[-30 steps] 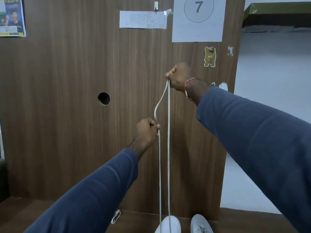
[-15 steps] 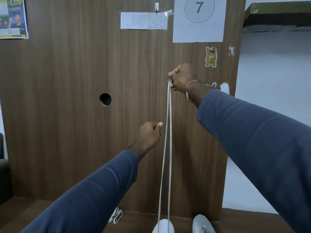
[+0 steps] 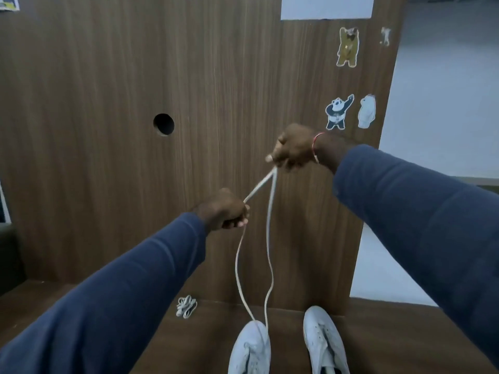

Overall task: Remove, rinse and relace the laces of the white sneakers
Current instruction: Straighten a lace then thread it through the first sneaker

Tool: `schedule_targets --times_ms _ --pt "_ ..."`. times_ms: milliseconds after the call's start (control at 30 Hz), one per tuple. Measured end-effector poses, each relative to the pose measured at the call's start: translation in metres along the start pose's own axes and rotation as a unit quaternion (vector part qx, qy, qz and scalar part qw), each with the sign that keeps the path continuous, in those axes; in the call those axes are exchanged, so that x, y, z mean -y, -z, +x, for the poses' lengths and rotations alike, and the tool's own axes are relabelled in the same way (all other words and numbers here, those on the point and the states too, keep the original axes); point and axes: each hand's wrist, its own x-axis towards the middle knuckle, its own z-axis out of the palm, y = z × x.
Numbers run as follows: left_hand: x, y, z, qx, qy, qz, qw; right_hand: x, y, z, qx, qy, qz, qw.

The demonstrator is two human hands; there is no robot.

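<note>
While both my fists grip the one lace (image 3: 267,238), its two strands hang slack down to a white sneaker (image 3: 251,349).

My right hand (image 3: 294,151) is curled tight round the top of the lace, at 1 o'clock from my left hand (image 3: 224,211), which is fisted on one strand lower down. Both strands drop to the sneaker's toe at 6 o'clock. The second sneaker (image 3: 324,338) stands just beside it at 3 o'clock, both on the desk (image 3: 189,346). A bundled lace (image 3: 186,306) lies at 10 o'clock from the sneaker, against the wooden panel (image 3: 108,157). Bear stickers (image 3: 335,112) sit at 1 o'clock from my right hand.
</note>
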Motion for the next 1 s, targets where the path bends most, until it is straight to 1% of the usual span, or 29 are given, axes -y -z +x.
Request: schedule_targets --times_ms 33,67,100,133,167,200,233,267,300,333,367,400,433,500,567,600,633,700,733,767,833,900,1000 --pt "0.007 0.001 0.002 0.041 0.044 -0.018 0.998 -0.010 -0.002 -0.001 0.052 -0.023 -0.076 0.995" --pt "0.014 0.004 0.005 0.060 0.069 -0.050 0.995 -0.018 -0.004 -0.002 0.084 -0.041 -0.131 0.987" --pt "0.020 0.008 0.011 0.053 0.078 -0.101 0.990 -0.023 -0.006 -0.003 0.082 -0.045 -0.148 0.984" --pt "0.027 0.011 0.017 0.021 0.075 -0.166 0.983 -0.028 -0.008 0.000 0.046 -0.039 -0.124 0.990" --pt "0.033 0.017 0.025 -0.026 0.060 -0.233 0.970 -0.033 -0.009 0.005 -0.012 -0.032 -0.064 0.997" --pt "0.042 0.019 0.034 -0.084 0.038 -0.276 0.957 -0.040 -0.015 0.009 -0.068 -0.022 0.018 0.997" --pt "0.052 0.021 0.044 -0.133 0.019 -0.283 0.950 -0.047 -0.022 0.011 -0.135 -0.003 0.097 0.986" --pt "0.064 0.021 0.049 -0.168 0.012 -0.263 0.950 -0.051 -0.031 0.008 -0.207 0.010 0.143 0.968" --pt "0.085 0.012 0.055 -0.184 0.018 -0.217 0.959 -0.063 -0.051 0.005 -0.242 0.012 0.164 0.956" --pt "0.103 0.004 0.055 -0.190 0.034 -0.145 0.970 -0.073 -0.072 -0.005 -0.244 0.011 0.162 0.956" --pt "0.133 -0.013 0.050 -0.178 0.061 -0.066 0.980 -0.090 -0.105 -0.021 -0.211 0.006 0.166 0.963" --pt "0.160 -0.029 0.040 -0.155 0.076 -0.013 0.985 -0.103 -0.135 -0.042 -0.175 -0.007 0.182 0.967" --pt "0.187 -0.047 0.025 -0.112 0.073 0.008 0.991 -0.123 -0.169 -0.065 -0.143 -0.031 0.200 0.969" --pt "0.231 -0.090 -0.012 -0.011 0.049 -0.009 0.999 -0.163 -0.236 -0.111 -0.064 -0.109 0.220 0.967" --pt "0.252 -0.131 -0.052 0.082 0.077 -0.035 0.993 -0.201 -0.299 -0.148 0.007 -0.185 0.211 0.960" --pt "0.260 -0.146 -0.068 0.117 0.092 -0.052 0.987 -0.214 -0.322 -0.162 0.032 -0.211 0.189 0.958" --pt "0.269 -0.162 -0.075 0.132 0.091 -0.061 0.985 -0.231 -0.344 -0.172 0.044 -0.214 0.155 0.963" --pt "0.275 -0.179 -0.082 0.122 0.087 0.010 0.989 -0.242 -0.365 -0.180 0.028 -0.208 0.123 0.970" --pt "0.276 -0.180 -0.081 0.111 0.090 0.036 0.989 -0.238 -0.366 -0.180 0.014 -0.209 0.127 0.969" --pt "0.280 -0.182 -0.080 0.095 0.106 0.032 0.989 -0.234 -0.365 -0.179 0.013 -0.213 0.133 0.968" --pt "0.291 -0.188 -0.082 0.073 0.127 -0.010 0.989 -0.229 -0.367 -0.179 0.033 -0.205 0.136 0.969" --pt "0.301 -0.198 -0.095 0.041 0.129 -0.045 0.990 -0.229 -0.369 -0.186 0.057 -0.179 0.102 0.977" --pt "0.308 -0.208 -0.117 0.010 0.125 -0.035 0.992 -0.234 -0.367 -0.199 0.054 -0.140 0.030 0.988"
